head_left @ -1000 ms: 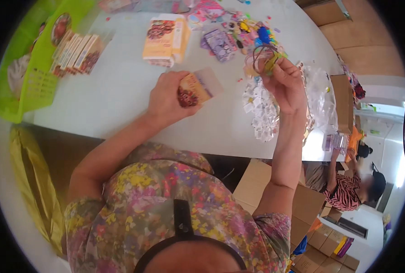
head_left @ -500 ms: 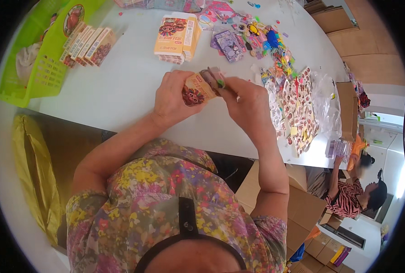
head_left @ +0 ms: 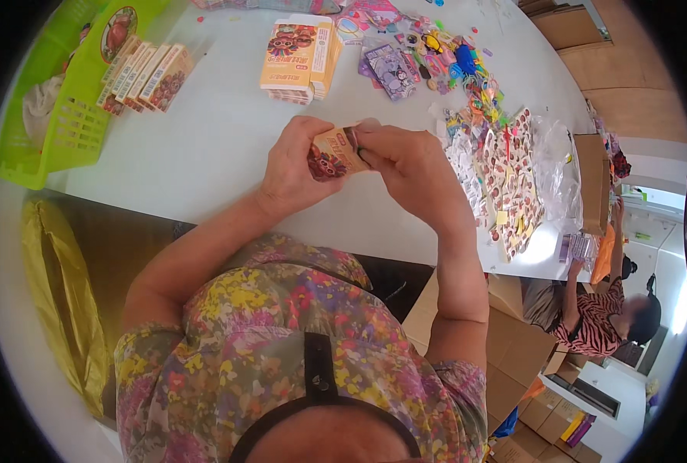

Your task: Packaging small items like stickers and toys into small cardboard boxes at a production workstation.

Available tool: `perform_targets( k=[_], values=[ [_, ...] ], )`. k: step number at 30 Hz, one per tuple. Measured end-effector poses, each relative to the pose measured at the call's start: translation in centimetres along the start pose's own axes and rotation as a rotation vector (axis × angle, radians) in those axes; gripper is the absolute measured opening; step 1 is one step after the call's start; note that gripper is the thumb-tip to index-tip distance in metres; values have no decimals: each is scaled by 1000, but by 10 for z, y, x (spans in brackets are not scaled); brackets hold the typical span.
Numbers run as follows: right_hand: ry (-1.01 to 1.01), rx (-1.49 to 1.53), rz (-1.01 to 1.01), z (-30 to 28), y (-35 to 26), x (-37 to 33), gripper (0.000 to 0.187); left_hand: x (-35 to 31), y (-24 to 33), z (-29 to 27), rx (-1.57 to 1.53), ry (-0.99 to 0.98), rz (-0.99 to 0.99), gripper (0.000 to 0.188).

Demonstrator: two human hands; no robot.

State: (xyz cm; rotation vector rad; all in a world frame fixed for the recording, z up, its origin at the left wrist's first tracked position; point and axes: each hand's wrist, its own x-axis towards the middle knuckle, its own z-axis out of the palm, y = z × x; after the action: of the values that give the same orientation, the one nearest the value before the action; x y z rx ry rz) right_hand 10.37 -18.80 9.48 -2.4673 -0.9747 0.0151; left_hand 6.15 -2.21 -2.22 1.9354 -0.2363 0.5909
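Observation:
Over the table's near part, my left hand (head_left: pixel 288 160) is wrapped round a small orange carton (head_left: pixel 332 157) printed with a red cartoon figure. The carton is tilted, its end facing right. At that end my right hand (head_left: pixel 414 166) is closed in a pinch, fingertips against the opening. Between them a small packet (head_left: pixel 365 157), dark with a bit of green, is mostly hidden by fingers and carton. Beyond my hands stands a stack of flat orange cartons (head_left: pixel 291 55). Several filled cartons (head_left: pixel 164 79) lean in a row at the left.
A green plastic basket (head_left: pixel 81 123) stands at the far left. Purple card packets (head_left: pixel 390 71), a heap of small colourful toys (head_left: pixel 463 65) and printed sticker-like sheets (head_left: pixel 513 181) lie to the right. Beyond is an open cardboard box (head_left: pixel 590 174); another person (head_left: pixel 594 320) works there.
My right hand has moved left towards the carton, and the packet between its fingers has gone further into the open end. The other person has raised an arm.

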Motion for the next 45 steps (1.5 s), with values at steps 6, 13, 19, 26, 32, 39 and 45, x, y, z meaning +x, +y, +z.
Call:
perform_targets(
  k=[6,13,19,26,32,39,45],
  values=[
    [242,40,-17,-2,-11,-1,16,1,1,0,-120,-60,-172,67],
    [330,-64,357,-12,56,-7,29,2,-3,5,-143,12,-128,71],
    [265,272,142,28,16,6,46,3,-3,-1,-41,-10,-46,72],
    [-74,685,627,32,5,11,40,2,-1,-3,5,15,119,72],
    [176,1162,391,36,28,-2,34,1,-4,3,-110,104,1,74],
    [194,960,455,35,38,-22,31,-3,20,-9,-828,-302,-587,57],
    [347,1021,447,60,14,-40,35,-15,32,-21,-725,-180,-554,54]
  ],
)
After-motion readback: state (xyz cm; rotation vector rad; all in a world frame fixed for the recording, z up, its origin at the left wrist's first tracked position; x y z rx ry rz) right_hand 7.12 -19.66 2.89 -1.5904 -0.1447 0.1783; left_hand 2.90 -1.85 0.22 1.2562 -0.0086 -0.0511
